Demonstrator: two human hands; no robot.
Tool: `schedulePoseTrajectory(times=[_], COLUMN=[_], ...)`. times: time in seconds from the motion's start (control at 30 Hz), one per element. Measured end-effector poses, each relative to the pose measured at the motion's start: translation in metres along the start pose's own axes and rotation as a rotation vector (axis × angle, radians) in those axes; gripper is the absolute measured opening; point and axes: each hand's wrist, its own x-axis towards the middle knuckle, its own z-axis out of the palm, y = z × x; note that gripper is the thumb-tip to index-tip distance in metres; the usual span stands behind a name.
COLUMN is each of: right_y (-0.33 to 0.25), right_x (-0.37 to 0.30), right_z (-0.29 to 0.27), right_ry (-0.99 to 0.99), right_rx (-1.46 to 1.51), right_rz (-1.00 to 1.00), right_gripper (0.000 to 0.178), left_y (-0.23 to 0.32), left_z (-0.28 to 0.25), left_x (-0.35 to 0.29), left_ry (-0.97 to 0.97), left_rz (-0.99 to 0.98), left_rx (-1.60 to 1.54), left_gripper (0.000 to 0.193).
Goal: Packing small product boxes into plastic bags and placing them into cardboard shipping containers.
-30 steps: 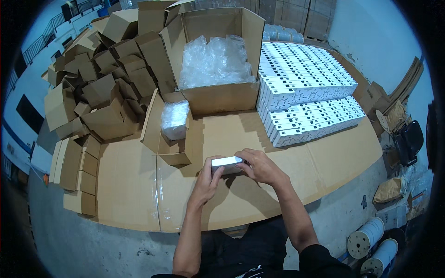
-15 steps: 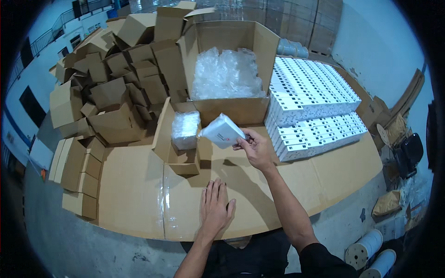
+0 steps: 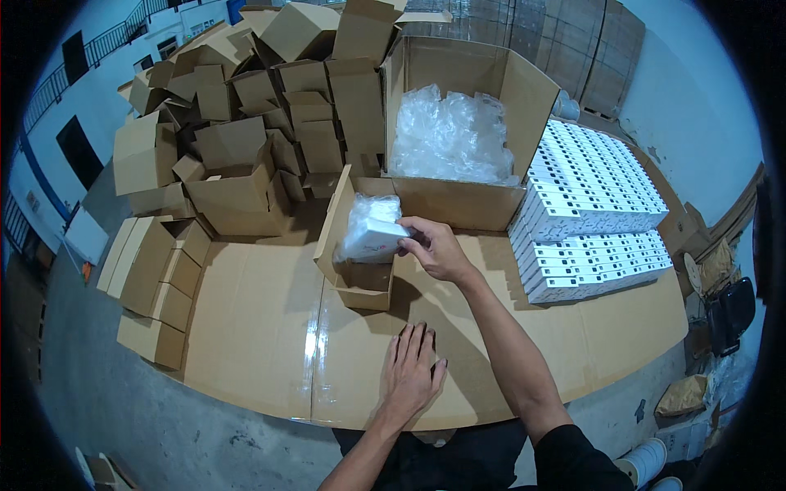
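Note:
My right hand (image 3: 435, 250) pinches a small white box in a clear plastic bag (image 3: 381, 236) by its right end. The bagged box is at the upper part of a small open carton (image 3: 366, 296), against other plastic-wrapped white boxes (image 3: 372, 208) standing in its far part. The carton's near part shows bare cardboard. My left hand (image 3: 412, 372) lies flat on the cardboard-covered table (image 3: 270, 327), fingers stretched out, holding nothing, just nearer to me than the carton.
Behind the carton, a large open box (image 3: 532, 106) holds clear plastic bags (image 3: 450, 135). White printed boxes (image 3: 594, 192) are stacked in rows at right. Empty brown cartons (image 3: 233, 192) pile up at left, with folded small cartons (image 3: 147, 270) at the table's left edge.
My right hand has brought the bagged white box leftward to the small carton, against the wrapped boxes there. My left hand still rests on the table. The whole view has shifted.

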Motion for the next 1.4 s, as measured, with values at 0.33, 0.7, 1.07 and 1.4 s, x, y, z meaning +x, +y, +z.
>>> schedulePoseTrajectory(times=[0.33,0.7,1.07,1.4], right_y=[0.000,0.004,0.008,0.005], right_x=[0.011,0.003,0.023,0.011], right_z=[0.014,0.038,0.064,0.060], right_ry=[0.057,0.104,0.096,0.120], right_rx=[-0.525,-0.573,-0.854,-0.814], right_rz=[-0.337,-0.244,-0.132,-0.058], right_gripper=[0.024,0.028,0.023,0.018], left_y=[-0.002,-0.001,-0.005,-0.003], left_z=[-0.001,-0.003,0.001,0.006], left_x=[0.001,0.001,0.000,-0.001], left_ry=[-0.007,-0.016,-0.064,-0.001], left_rz=[-0.009,-0.018,-0.029,-0.008], left_rx=[-0.019,-0.036,-0.031,-0.055], left_gripper=[0.059,0.056,0.057,0.056])
